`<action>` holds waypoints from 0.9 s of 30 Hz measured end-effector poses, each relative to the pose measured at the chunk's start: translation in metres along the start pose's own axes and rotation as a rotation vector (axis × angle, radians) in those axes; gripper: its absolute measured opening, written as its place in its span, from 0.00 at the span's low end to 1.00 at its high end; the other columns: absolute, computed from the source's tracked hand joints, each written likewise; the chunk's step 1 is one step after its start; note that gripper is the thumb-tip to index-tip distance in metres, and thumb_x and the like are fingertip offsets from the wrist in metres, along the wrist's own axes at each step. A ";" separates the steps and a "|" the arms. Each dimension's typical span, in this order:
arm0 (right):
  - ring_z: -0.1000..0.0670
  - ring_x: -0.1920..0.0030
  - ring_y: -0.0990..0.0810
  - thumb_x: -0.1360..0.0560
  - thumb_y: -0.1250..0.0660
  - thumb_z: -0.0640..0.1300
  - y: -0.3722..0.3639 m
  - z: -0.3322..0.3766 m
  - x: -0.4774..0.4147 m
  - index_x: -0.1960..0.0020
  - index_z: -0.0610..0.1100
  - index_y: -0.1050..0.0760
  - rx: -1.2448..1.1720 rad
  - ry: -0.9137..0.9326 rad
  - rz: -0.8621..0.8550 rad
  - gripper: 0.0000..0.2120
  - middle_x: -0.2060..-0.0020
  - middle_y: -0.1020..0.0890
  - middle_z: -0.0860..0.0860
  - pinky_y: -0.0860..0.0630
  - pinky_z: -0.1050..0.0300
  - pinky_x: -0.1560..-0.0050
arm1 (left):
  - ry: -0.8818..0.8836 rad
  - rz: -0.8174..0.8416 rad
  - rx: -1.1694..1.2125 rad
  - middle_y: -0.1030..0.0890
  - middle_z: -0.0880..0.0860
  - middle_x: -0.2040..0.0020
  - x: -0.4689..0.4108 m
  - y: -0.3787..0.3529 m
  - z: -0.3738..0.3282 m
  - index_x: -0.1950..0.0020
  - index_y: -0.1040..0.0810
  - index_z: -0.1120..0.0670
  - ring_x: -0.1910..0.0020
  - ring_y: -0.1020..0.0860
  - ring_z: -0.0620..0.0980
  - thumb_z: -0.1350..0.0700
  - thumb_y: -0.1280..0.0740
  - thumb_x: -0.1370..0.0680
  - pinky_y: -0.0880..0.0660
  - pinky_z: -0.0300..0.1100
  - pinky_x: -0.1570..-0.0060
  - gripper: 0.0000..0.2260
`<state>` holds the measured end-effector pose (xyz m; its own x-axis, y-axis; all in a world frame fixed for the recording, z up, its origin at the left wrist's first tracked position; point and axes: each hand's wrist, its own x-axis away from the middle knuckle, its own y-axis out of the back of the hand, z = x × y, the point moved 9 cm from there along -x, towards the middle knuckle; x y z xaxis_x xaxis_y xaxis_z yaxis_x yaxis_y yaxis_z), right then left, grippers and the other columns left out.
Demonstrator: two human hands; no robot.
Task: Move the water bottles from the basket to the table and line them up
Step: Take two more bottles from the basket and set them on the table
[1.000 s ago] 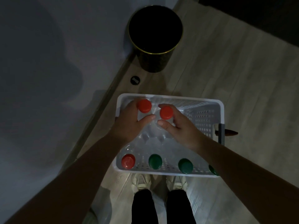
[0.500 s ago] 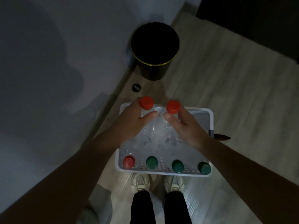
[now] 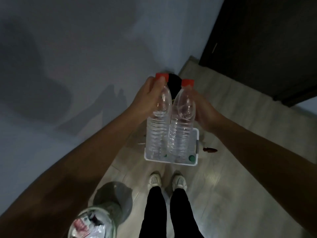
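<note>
My left hand (image 3: 147,100) grips the neck of a clear water bottle with a red cap (image 3: 158,127). My right hand (image 3: 203,111) grips the neck of a second red-capped bottle (image 3: 182,129). Both bottles hang upright side by side, lifted well above the white plastic basket (image 3: 197,148) on the floor. Through and beside them I glimpse green caps (image 3: 191,158) of bottles still standing in the basket. Most of the basket is hidden behind the two raised bottles.
A black bin (image 3: 174,86) peeks out behind the bottle necks by the grey wall. A bin with a plastic liner (image 3: 96,222) stands at lower left. My shoes (image 3: 167,181) are just before the basket. A dark cabinet (image 3: 267,45) fills the upper right. A small dark object (image 3: 210,149) lies right of the basket.
Both hands have raised the two red-capped bottles out of the basket and up toward the camera. The view has tilted up, so the basket looks smaller and lower.
</note>
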<state>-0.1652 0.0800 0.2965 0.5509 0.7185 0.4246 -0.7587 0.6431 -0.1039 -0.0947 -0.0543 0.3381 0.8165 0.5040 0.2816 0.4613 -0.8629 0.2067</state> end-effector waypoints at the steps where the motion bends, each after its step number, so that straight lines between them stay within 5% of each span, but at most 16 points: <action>1: 0.49 0.60 0.18 0.22 0.44 0.62 -0.008 0.015 0.016 0.55 0.44 0.22 -0.094 0.002 0.027 0.23 0.60 0.18 0.47 0.24 0.51 0.56 | 0.014 0.003 0.037 0.21 0.51 0.61 0.014 0.006 -0.017 0.53 0.27 0.54 0.63 0.21 0.47 0.43 0.43 0.18 0.24 0.42 0.58 0.15; 4: 0.49 0.63 0.19 0.24 0.39 0.60 -0.030 0.041 0.061 0.54 0.44 0.23 -0.349 -0.016 0.078 0.19 0.63 0.19 0.48 0.23 0.52 0.58 | 0.152 0.018 0.161 0.21 0.51 0.66 0.058 0.016 -0.041 0.57 0.25 0.56 0.69 0.22 0.46 0.41 0.45 0.18 0.27 0.37 0.66 0.20; 10: 0.50 0.66 0.20 0.22 0.41 0.62 -0.068 0.012 0.122 0.59 0.44 0.22 -0.712 -0.241 0.248 0.23 0.66 0.20 0.48 0.23 0.53 0.61 | 0.369 0.047 0.402 0.19 0.52 0.61 0.142 0.018 -0.018 0.55 0.22 0.52 0.66 0.20 0.48 0.40 0.41 0.20 0.24 0.42 0.62 0.18; 14: 0.49 0.66 0.21 0.22 0.44 0.65 -0.082 -0.006 0.144 0.58 0.44 0.25 -0.611 -0.293 0.220 0.25 0.66 0.21 0.47 0.28 0.53 0.56 | 0.404 0.012 0.489 0.19 0.51 0.67 0.175 0.018 -0.003 0.70 0.19 0.51 0.69 0.21 0.49 0.41 0.41 0.20 0.24 0.44 0.63 0.25; 20: 0.46 0.58 0.25 0.27 0.38 0.67 -0.088 0.001 0.161 0.56 0.42 0.25 -0.506 -0.239 0.193 0.26 0.58 0.25 0.44 0.22 0.51 0.56 | 0.295 0.016 0.584 0.18 0.55 0.61 0.199 0.018 0.001 0.57 0.19 0.53 0.61 0.19 0.54 0.37 0.39 0.22 0.23 0.52 0.52 0.21; 24: 0.38 0.45 0.21 0.28 0.38 0.70 -0.093 -0.011 0.179 0.41 0.37 0.25 -0.386 -0.246 0.268 0.36 0.45 0.21 0.38 0.23 0.45 0.45 | 0.237 0.185 0.513 0.17 0.61 0.48 0.224 -0.002 0.011 0.39 0.23 0.57 0.49 0.18 0.60 0.34 0.39 0.23 0.23 0.55 0.48 0.27; 27: 0.36 0.41 0.22 0.28 0.36 0.70 -0.081 -0.031 0.183 0.37 0.35 0.27 -0.398 -0.272 0.177 0.40 0.39 0.24 0.35 0.27 0.38 0.38 | 0.300 0.100 0.566 0.17 0.59 0.46 0.234 -0.008 0.022 0.35 0.25 0.56 0.48 0.18 0.58 0.36 0.38 0.24 0.22 0.53 0.49 0.28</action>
<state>0.0075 0.1677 0.3546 0.2754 0.7647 0.5826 -0.6116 0.6069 -0.5075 0.1005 0.0701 0.3820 0.7700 0.3384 0.5408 0.5670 -0.7516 -0.3371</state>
